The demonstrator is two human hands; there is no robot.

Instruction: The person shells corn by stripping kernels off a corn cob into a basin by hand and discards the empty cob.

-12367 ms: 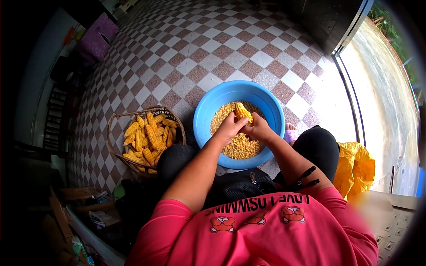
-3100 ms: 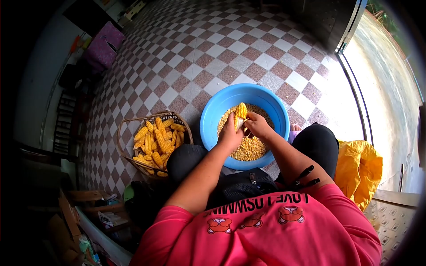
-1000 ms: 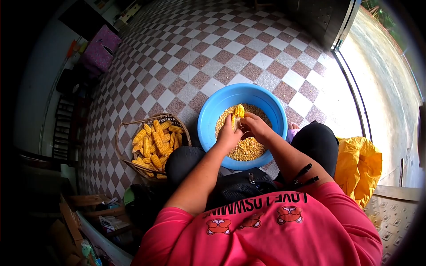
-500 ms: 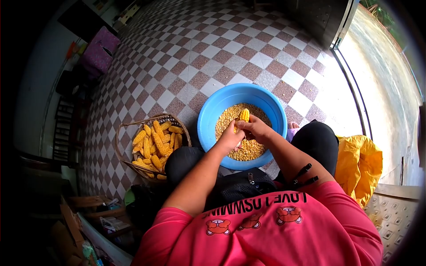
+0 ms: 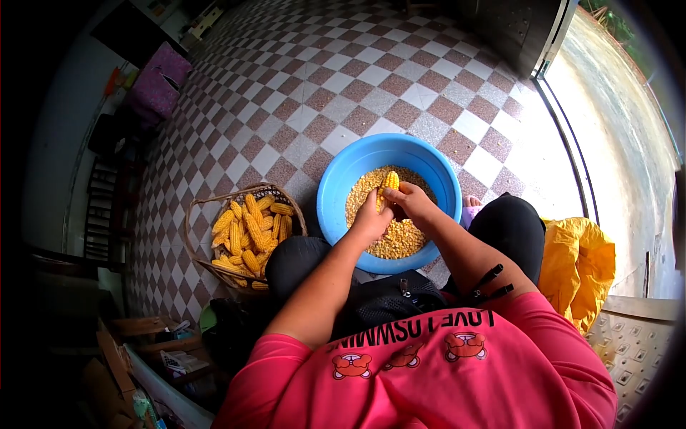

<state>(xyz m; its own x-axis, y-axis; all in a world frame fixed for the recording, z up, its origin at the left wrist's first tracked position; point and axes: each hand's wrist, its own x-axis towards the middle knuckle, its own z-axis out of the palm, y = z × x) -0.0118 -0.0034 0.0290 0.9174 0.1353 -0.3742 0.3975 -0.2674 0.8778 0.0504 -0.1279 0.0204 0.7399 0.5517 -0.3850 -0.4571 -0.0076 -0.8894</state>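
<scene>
A yellow corn cob [image 5: 389, 181] is held above a blue basin [image 5: 331, 179]. My left hand [image 5: 371, 216] is wrapped round its lower part, and my right hand [image 5: 412, 201] grips it from the other side with the thumb and fingers against the kernels. Loose kernels [image 5: 397, 240] cover the bottom of the basin under both hands. The lower end of the cob is hidden by my fingers. Left of the basin, a woven basket [image 5: 190, 227] holds several whole cobs [image 5: 251, 227].
My knees flank the basin's near side. A yellow sack [image 5: 577, 268] lies to the right, beside a patterned seat [image 5: 632, 350]. An open doorway with a metal door [image 5: 518, 32] is at the upper right. Boxes and clutter [image 5: 153, 343] stand at the lower left.
Compared with half a second ago, the cob is tilted a little differently and sits slightly further left and higher. Both hands have shifted slightly around it and still hold it.
</scene>
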